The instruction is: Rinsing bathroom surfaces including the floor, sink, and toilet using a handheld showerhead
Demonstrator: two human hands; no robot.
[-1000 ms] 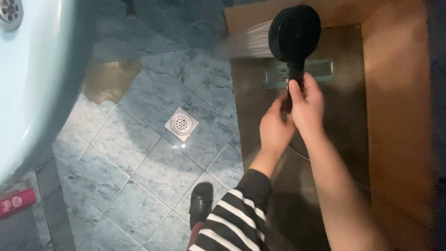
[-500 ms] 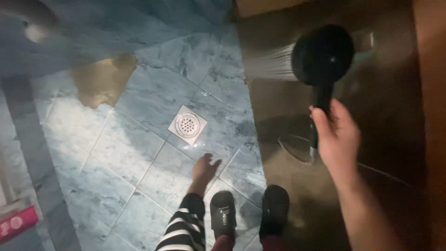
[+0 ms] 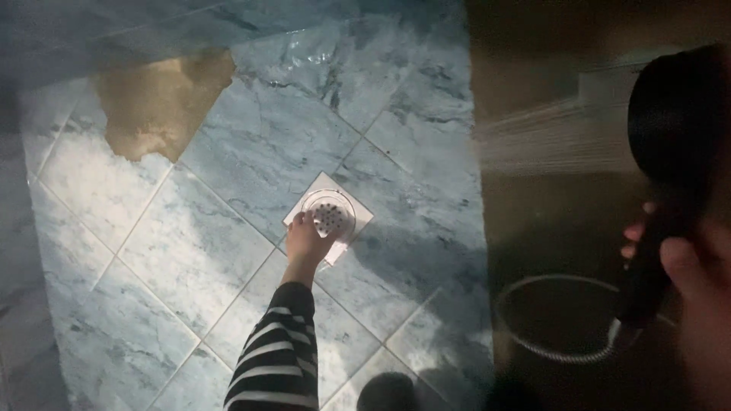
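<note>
Blue marble floor [image 3: 228, 251], wet. Left hand [image 3: 307, 242] rests fingers-down on the round drain cover [image 3: 330, 213], mid-scene. Right hand [image 3: 697, 274], far right, is clamped around the spraying shower head [image 3: 674, 122] handle.

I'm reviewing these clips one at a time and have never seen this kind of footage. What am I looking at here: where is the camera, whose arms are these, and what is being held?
There is no machine here. The camera sits on a person's head and looks down, so both arms are that person's own. The surface is a bathroom floor of bluish marble tiles, with one brown patch at the upper left. The left hand, in a striped sleeve, reaches down and touches the round floor drain; whether its grip has closed on the drain cover cannot be told. The right hand, at the right edge, holds the handle of a black shower head, which sprays water to the left. A metal hose loops below it over a darker floor area.
</note>
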